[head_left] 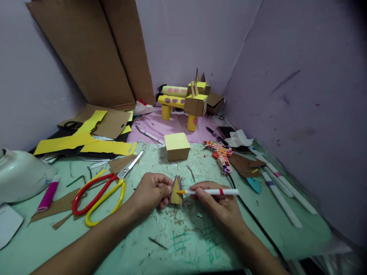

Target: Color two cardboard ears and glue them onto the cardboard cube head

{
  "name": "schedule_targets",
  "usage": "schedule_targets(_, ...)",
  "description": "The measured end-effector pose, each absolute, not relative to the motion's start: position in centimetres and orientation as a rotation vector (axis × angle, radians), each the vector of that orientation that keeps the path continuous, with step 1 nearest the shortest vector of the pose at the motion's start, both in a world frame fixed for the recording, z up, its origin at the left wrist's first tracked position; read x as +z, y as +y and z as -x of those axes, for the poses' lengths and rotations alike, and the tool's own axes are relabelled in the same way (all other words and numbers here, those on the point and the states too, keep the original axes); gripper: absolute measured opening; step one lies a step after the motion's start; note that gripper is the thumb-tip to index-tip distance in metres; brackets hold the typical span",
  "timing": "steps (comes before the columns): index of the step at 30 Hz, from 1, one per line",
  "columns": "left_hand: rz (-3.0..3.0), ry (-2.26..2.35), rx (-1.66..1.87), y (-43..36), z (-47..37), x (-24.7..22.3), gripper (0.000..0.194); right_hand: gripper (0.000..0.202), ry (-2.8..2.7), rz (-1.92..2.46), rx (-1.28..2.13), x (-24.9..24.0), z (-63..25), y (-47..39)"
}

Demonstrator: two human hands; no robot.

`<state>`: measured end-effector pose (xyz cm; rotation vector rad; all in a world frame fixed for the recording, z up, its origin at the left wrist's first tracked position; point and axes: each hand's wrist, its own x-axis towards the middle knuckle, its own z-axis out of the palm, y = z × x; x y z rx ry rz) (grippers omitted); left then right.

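Near the middle of the green table, my left hand (155, 191) pinches the left edge of a small pointed cardboard piece (177, 194), yellow inside with purple edges. My right hand (219, 204) grips a white marker (226, 191) with a red band. The marker lies nearly level, and its orange tip touches the face of the pointed piece. Just beyond my hands sits a small cardboard box (177, 146) with a pale yellow top.
Red and yellow scissors (99, 191) and a magenta glue tube (48, 194) lie left. Yellow paper (69, 141) lies behind them. Yellow cardboard animal figures (183, 101) stand at the back. Right are a patterned glue gun (222, 154), its black cord (255, 217) and white markers (281, 198).
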<state>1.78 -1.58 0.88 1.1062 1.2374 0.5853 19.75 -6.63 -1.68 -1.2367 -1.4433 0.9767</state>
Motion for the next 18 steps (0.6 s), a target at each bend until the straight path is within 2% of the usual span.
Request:
schedule_targets(10,-1.082,1.233,0.595,-1.59,-1.77,0.84,0.006,0.022,-1.453,1.188,1.085,-1.54,-19.69,-6.77)
schedule_targets(18,-1.125,1.234,0.565,-1.66,-1.71,0.82,0.007,0.015,-1.403,1.212,0.882,-2.07,-19.72,-6.17)
